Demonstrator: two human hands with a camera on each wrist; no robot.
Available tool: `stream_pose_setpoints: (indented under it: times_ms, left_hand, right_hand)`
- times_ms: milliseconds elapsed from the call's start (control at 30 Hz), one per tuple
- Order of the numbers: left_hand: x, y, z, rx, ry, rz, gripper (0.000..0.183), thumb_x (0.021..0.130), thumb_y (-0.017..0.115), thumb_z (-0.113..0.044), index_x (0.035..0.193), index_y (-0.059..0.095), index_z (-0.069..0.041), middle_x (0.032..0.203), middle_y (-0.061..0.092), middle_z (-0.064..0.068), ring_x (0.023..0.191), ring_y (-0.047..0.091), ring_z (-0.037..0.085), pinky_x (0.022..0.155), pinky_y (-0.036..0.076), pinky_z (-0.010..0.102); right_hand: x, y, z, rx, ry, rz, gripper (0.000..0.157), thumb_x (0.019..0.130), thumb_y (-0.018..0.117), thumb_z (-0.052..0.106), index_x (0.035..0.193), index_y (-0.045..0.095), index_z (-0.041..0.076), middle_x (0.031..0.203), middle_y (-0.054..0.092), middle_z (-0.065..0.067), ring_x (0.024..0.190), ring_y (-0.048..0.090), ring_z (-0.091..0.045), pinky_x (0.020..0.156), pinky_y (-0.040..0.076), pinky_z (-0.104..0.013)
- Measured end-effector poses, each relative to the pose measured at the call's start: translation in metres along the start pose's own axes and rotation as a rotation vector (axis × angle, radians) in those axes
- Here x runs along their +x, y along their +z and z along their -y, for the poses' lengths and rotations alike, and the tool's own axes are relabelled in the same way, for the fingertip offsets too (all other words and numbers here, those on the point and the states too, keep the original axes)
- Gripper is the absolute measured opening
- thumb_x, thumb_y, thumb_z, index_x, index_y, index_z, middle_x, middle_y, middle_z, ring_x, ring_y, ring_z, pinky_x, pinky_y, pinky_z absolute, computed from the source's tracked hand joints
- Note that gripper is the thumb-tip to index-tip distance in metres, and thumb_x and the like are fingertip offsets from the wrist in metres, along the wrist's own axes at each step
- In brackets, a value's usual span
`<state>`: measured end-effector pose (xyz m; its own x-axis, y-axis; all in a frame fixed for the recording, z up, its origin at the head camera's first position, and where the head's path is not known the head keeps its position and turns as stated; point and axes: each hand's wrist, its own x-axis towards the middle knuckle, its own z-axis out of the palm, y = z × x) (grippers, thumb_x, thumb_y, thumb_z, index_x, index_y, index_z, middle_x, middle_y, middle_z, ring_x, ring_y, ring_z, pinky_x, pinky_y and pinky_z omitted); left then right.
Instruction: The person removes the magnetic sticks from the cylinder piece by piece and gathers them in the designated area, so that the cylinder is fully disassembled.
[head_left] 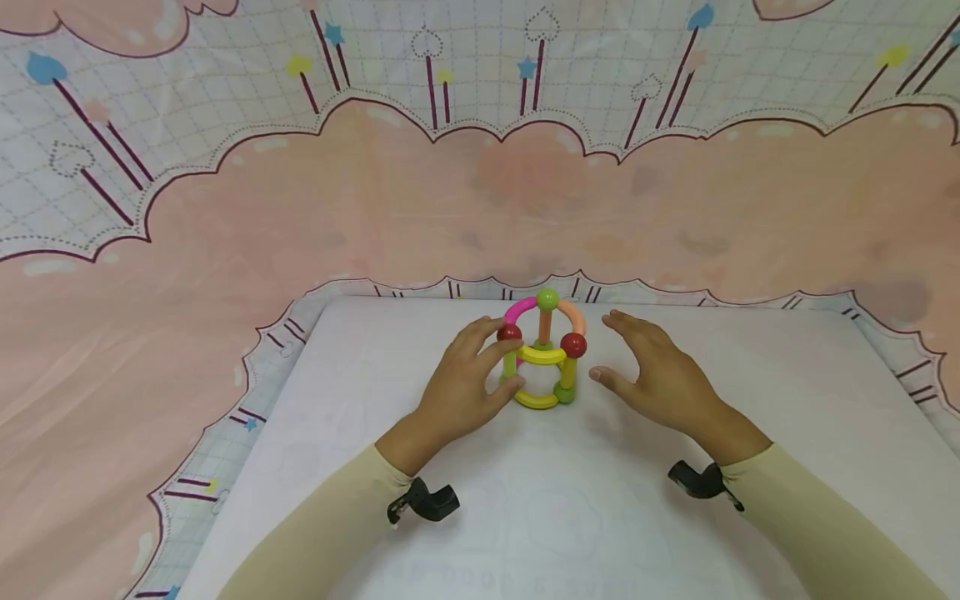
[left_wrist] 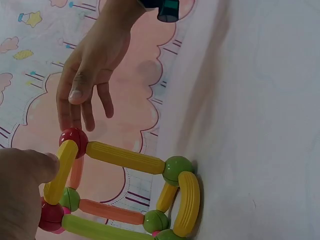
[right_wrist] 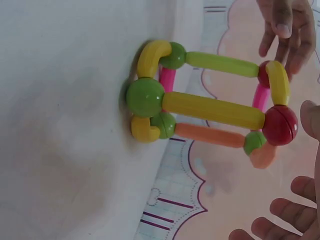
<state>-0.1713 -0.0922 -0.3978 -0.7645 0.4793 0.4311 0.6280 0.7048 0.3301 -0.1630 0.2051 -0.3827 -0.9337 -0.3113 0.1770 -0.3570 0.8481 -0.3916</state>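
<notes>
Stretched in from nearest the camera in beige sleeves (head_left: 322, 525), with a black device (head_left: 431, 502) at each cuff, over a white bench (head_left: 577, 517). Marked faintly along the bench's near edge with lettering (head_left: 453, 577), too pale to read. Standing toward the bench's far edge, between left grip (head_left: 467, 379) and right grip (head_left: 663, 375): a toy frame (head_left: 568, 371) of coloured rods and balls, with red balls (head_left: 573, 345) and a green one (head_left: 547, 299) at the upper corners, green balls (head_left: 565, 394) below. At its left, left grip, fingers and thumb apart, just beside a red ball (head_left: 510, 331) and yellow rod (head_left: 542, 357); impossible to tell whether touching. Opposite, right grip, also spread, clear of the frame, empty. Spread behind: a cloth (head_left: 675, 200) printed with clouds and stars.
</notes>
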Motion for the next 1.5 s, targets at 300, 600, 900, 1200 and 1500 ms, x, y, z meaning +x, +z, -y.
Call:
stream_pose_setpoints:
  times_ms: [300, 600, 900, 1200, 1500]
  left_hand:
    - [0.005, 0.009, 0.000, -0.036, 0.036, -0.016, 0.046, 0.092, 0.078, -0.030, 0.134, 0.066, -0.015, 0.153, 0.043, 0.012, 0.146, 0.033, 0.029, 0.117, 0.033, 0.046]
    - [0.007, 0.013, -0.003, -0.046, 0.016, -0.026, 0.041, 0.092, 0.078, -0.026, 0.131, 0.069, -0.018, 0.155, 0.041, 0.014, 0.147, 0.032, 0.032, 0.115, 0.035, 0.049]
    - [0.012, 0.022, -0.007, -0.038, 0.032, -0.042, 0.039, 0.093, 0.078, -0.026, 0.131, 0.071, -0.020, 0.150, 0.046, 0.010, 0.145, 0.034, 0.031, 0.114, 0.037, 0.045]
    - [0.017, 0.027, -0.009, -0.003, 0.018, -0.083, 0.034, 0.091, 0.081, -0.028, 0.124, 0.075, -0.020, 0.142, 0.058, 0.004, 0.142, 0.038, 0.032, 0.114, 0.036, 0.050]
    - [0.019, 0.028, -0.010, 0.031, 0.080, -0.132, 0.033, 0.087, 0.084, -0.024, 0.119, 0.078, -0.019, 0.122, 0.072, -0.002, 0.136, 0.046, 0.033, 0.111, 0.038, 0.050]
  right_hand:
    - [0.006, 0.005, -0.001, 0.034, -0.050, -0.010, 0.077, 0.094, 0.075, 0.040, 0.157, 0.040, 0.014, 0.164, 0.033, -0.012, 0.147, 0.032, -0.041, 0.103, 0.040, -0.067]
    - [0.015, 0.017, 0.005, 0.097, -0.128, -0.056, 0.065, 0.093, 0.078, 0.031, 0.151, 0.051, 0.016, 0.162, 0.036, -0.010, 0.146, 0.034, -0.040, 0.100, 0.046, -0.064]
    - [0.020, 0.025, 0.008, 0.123, -0.153, -0.073, 0.061, 0.093, 0.078, 0.023, 0.148, 0.055, 0.013, 0.160, 0.041, -0.010, 0.143, 0.040, -0.039, 0.105, 0.043, -0.062]
    - [0.022, 0.029, 0.010, 0.188, -0.234, -0.151, 0.051, 0.091, 0.079, 0.014, 0.139, 0.063, 0.007, 0.151, 0.051, -0.013, 0.125, 0.059, -0.034, 0.089, 0.057, -0.046]
    - [0.023, 0.031, 0.009, 0.255, -0.225, -0.163, 0.049, 0.089, 0.080, 0.006, 0.135, 0.063, 0.004, 0.151, 0.051, -0.015, 0.124, 0.060, -0.033, 0.090, 0.057, -0.043]
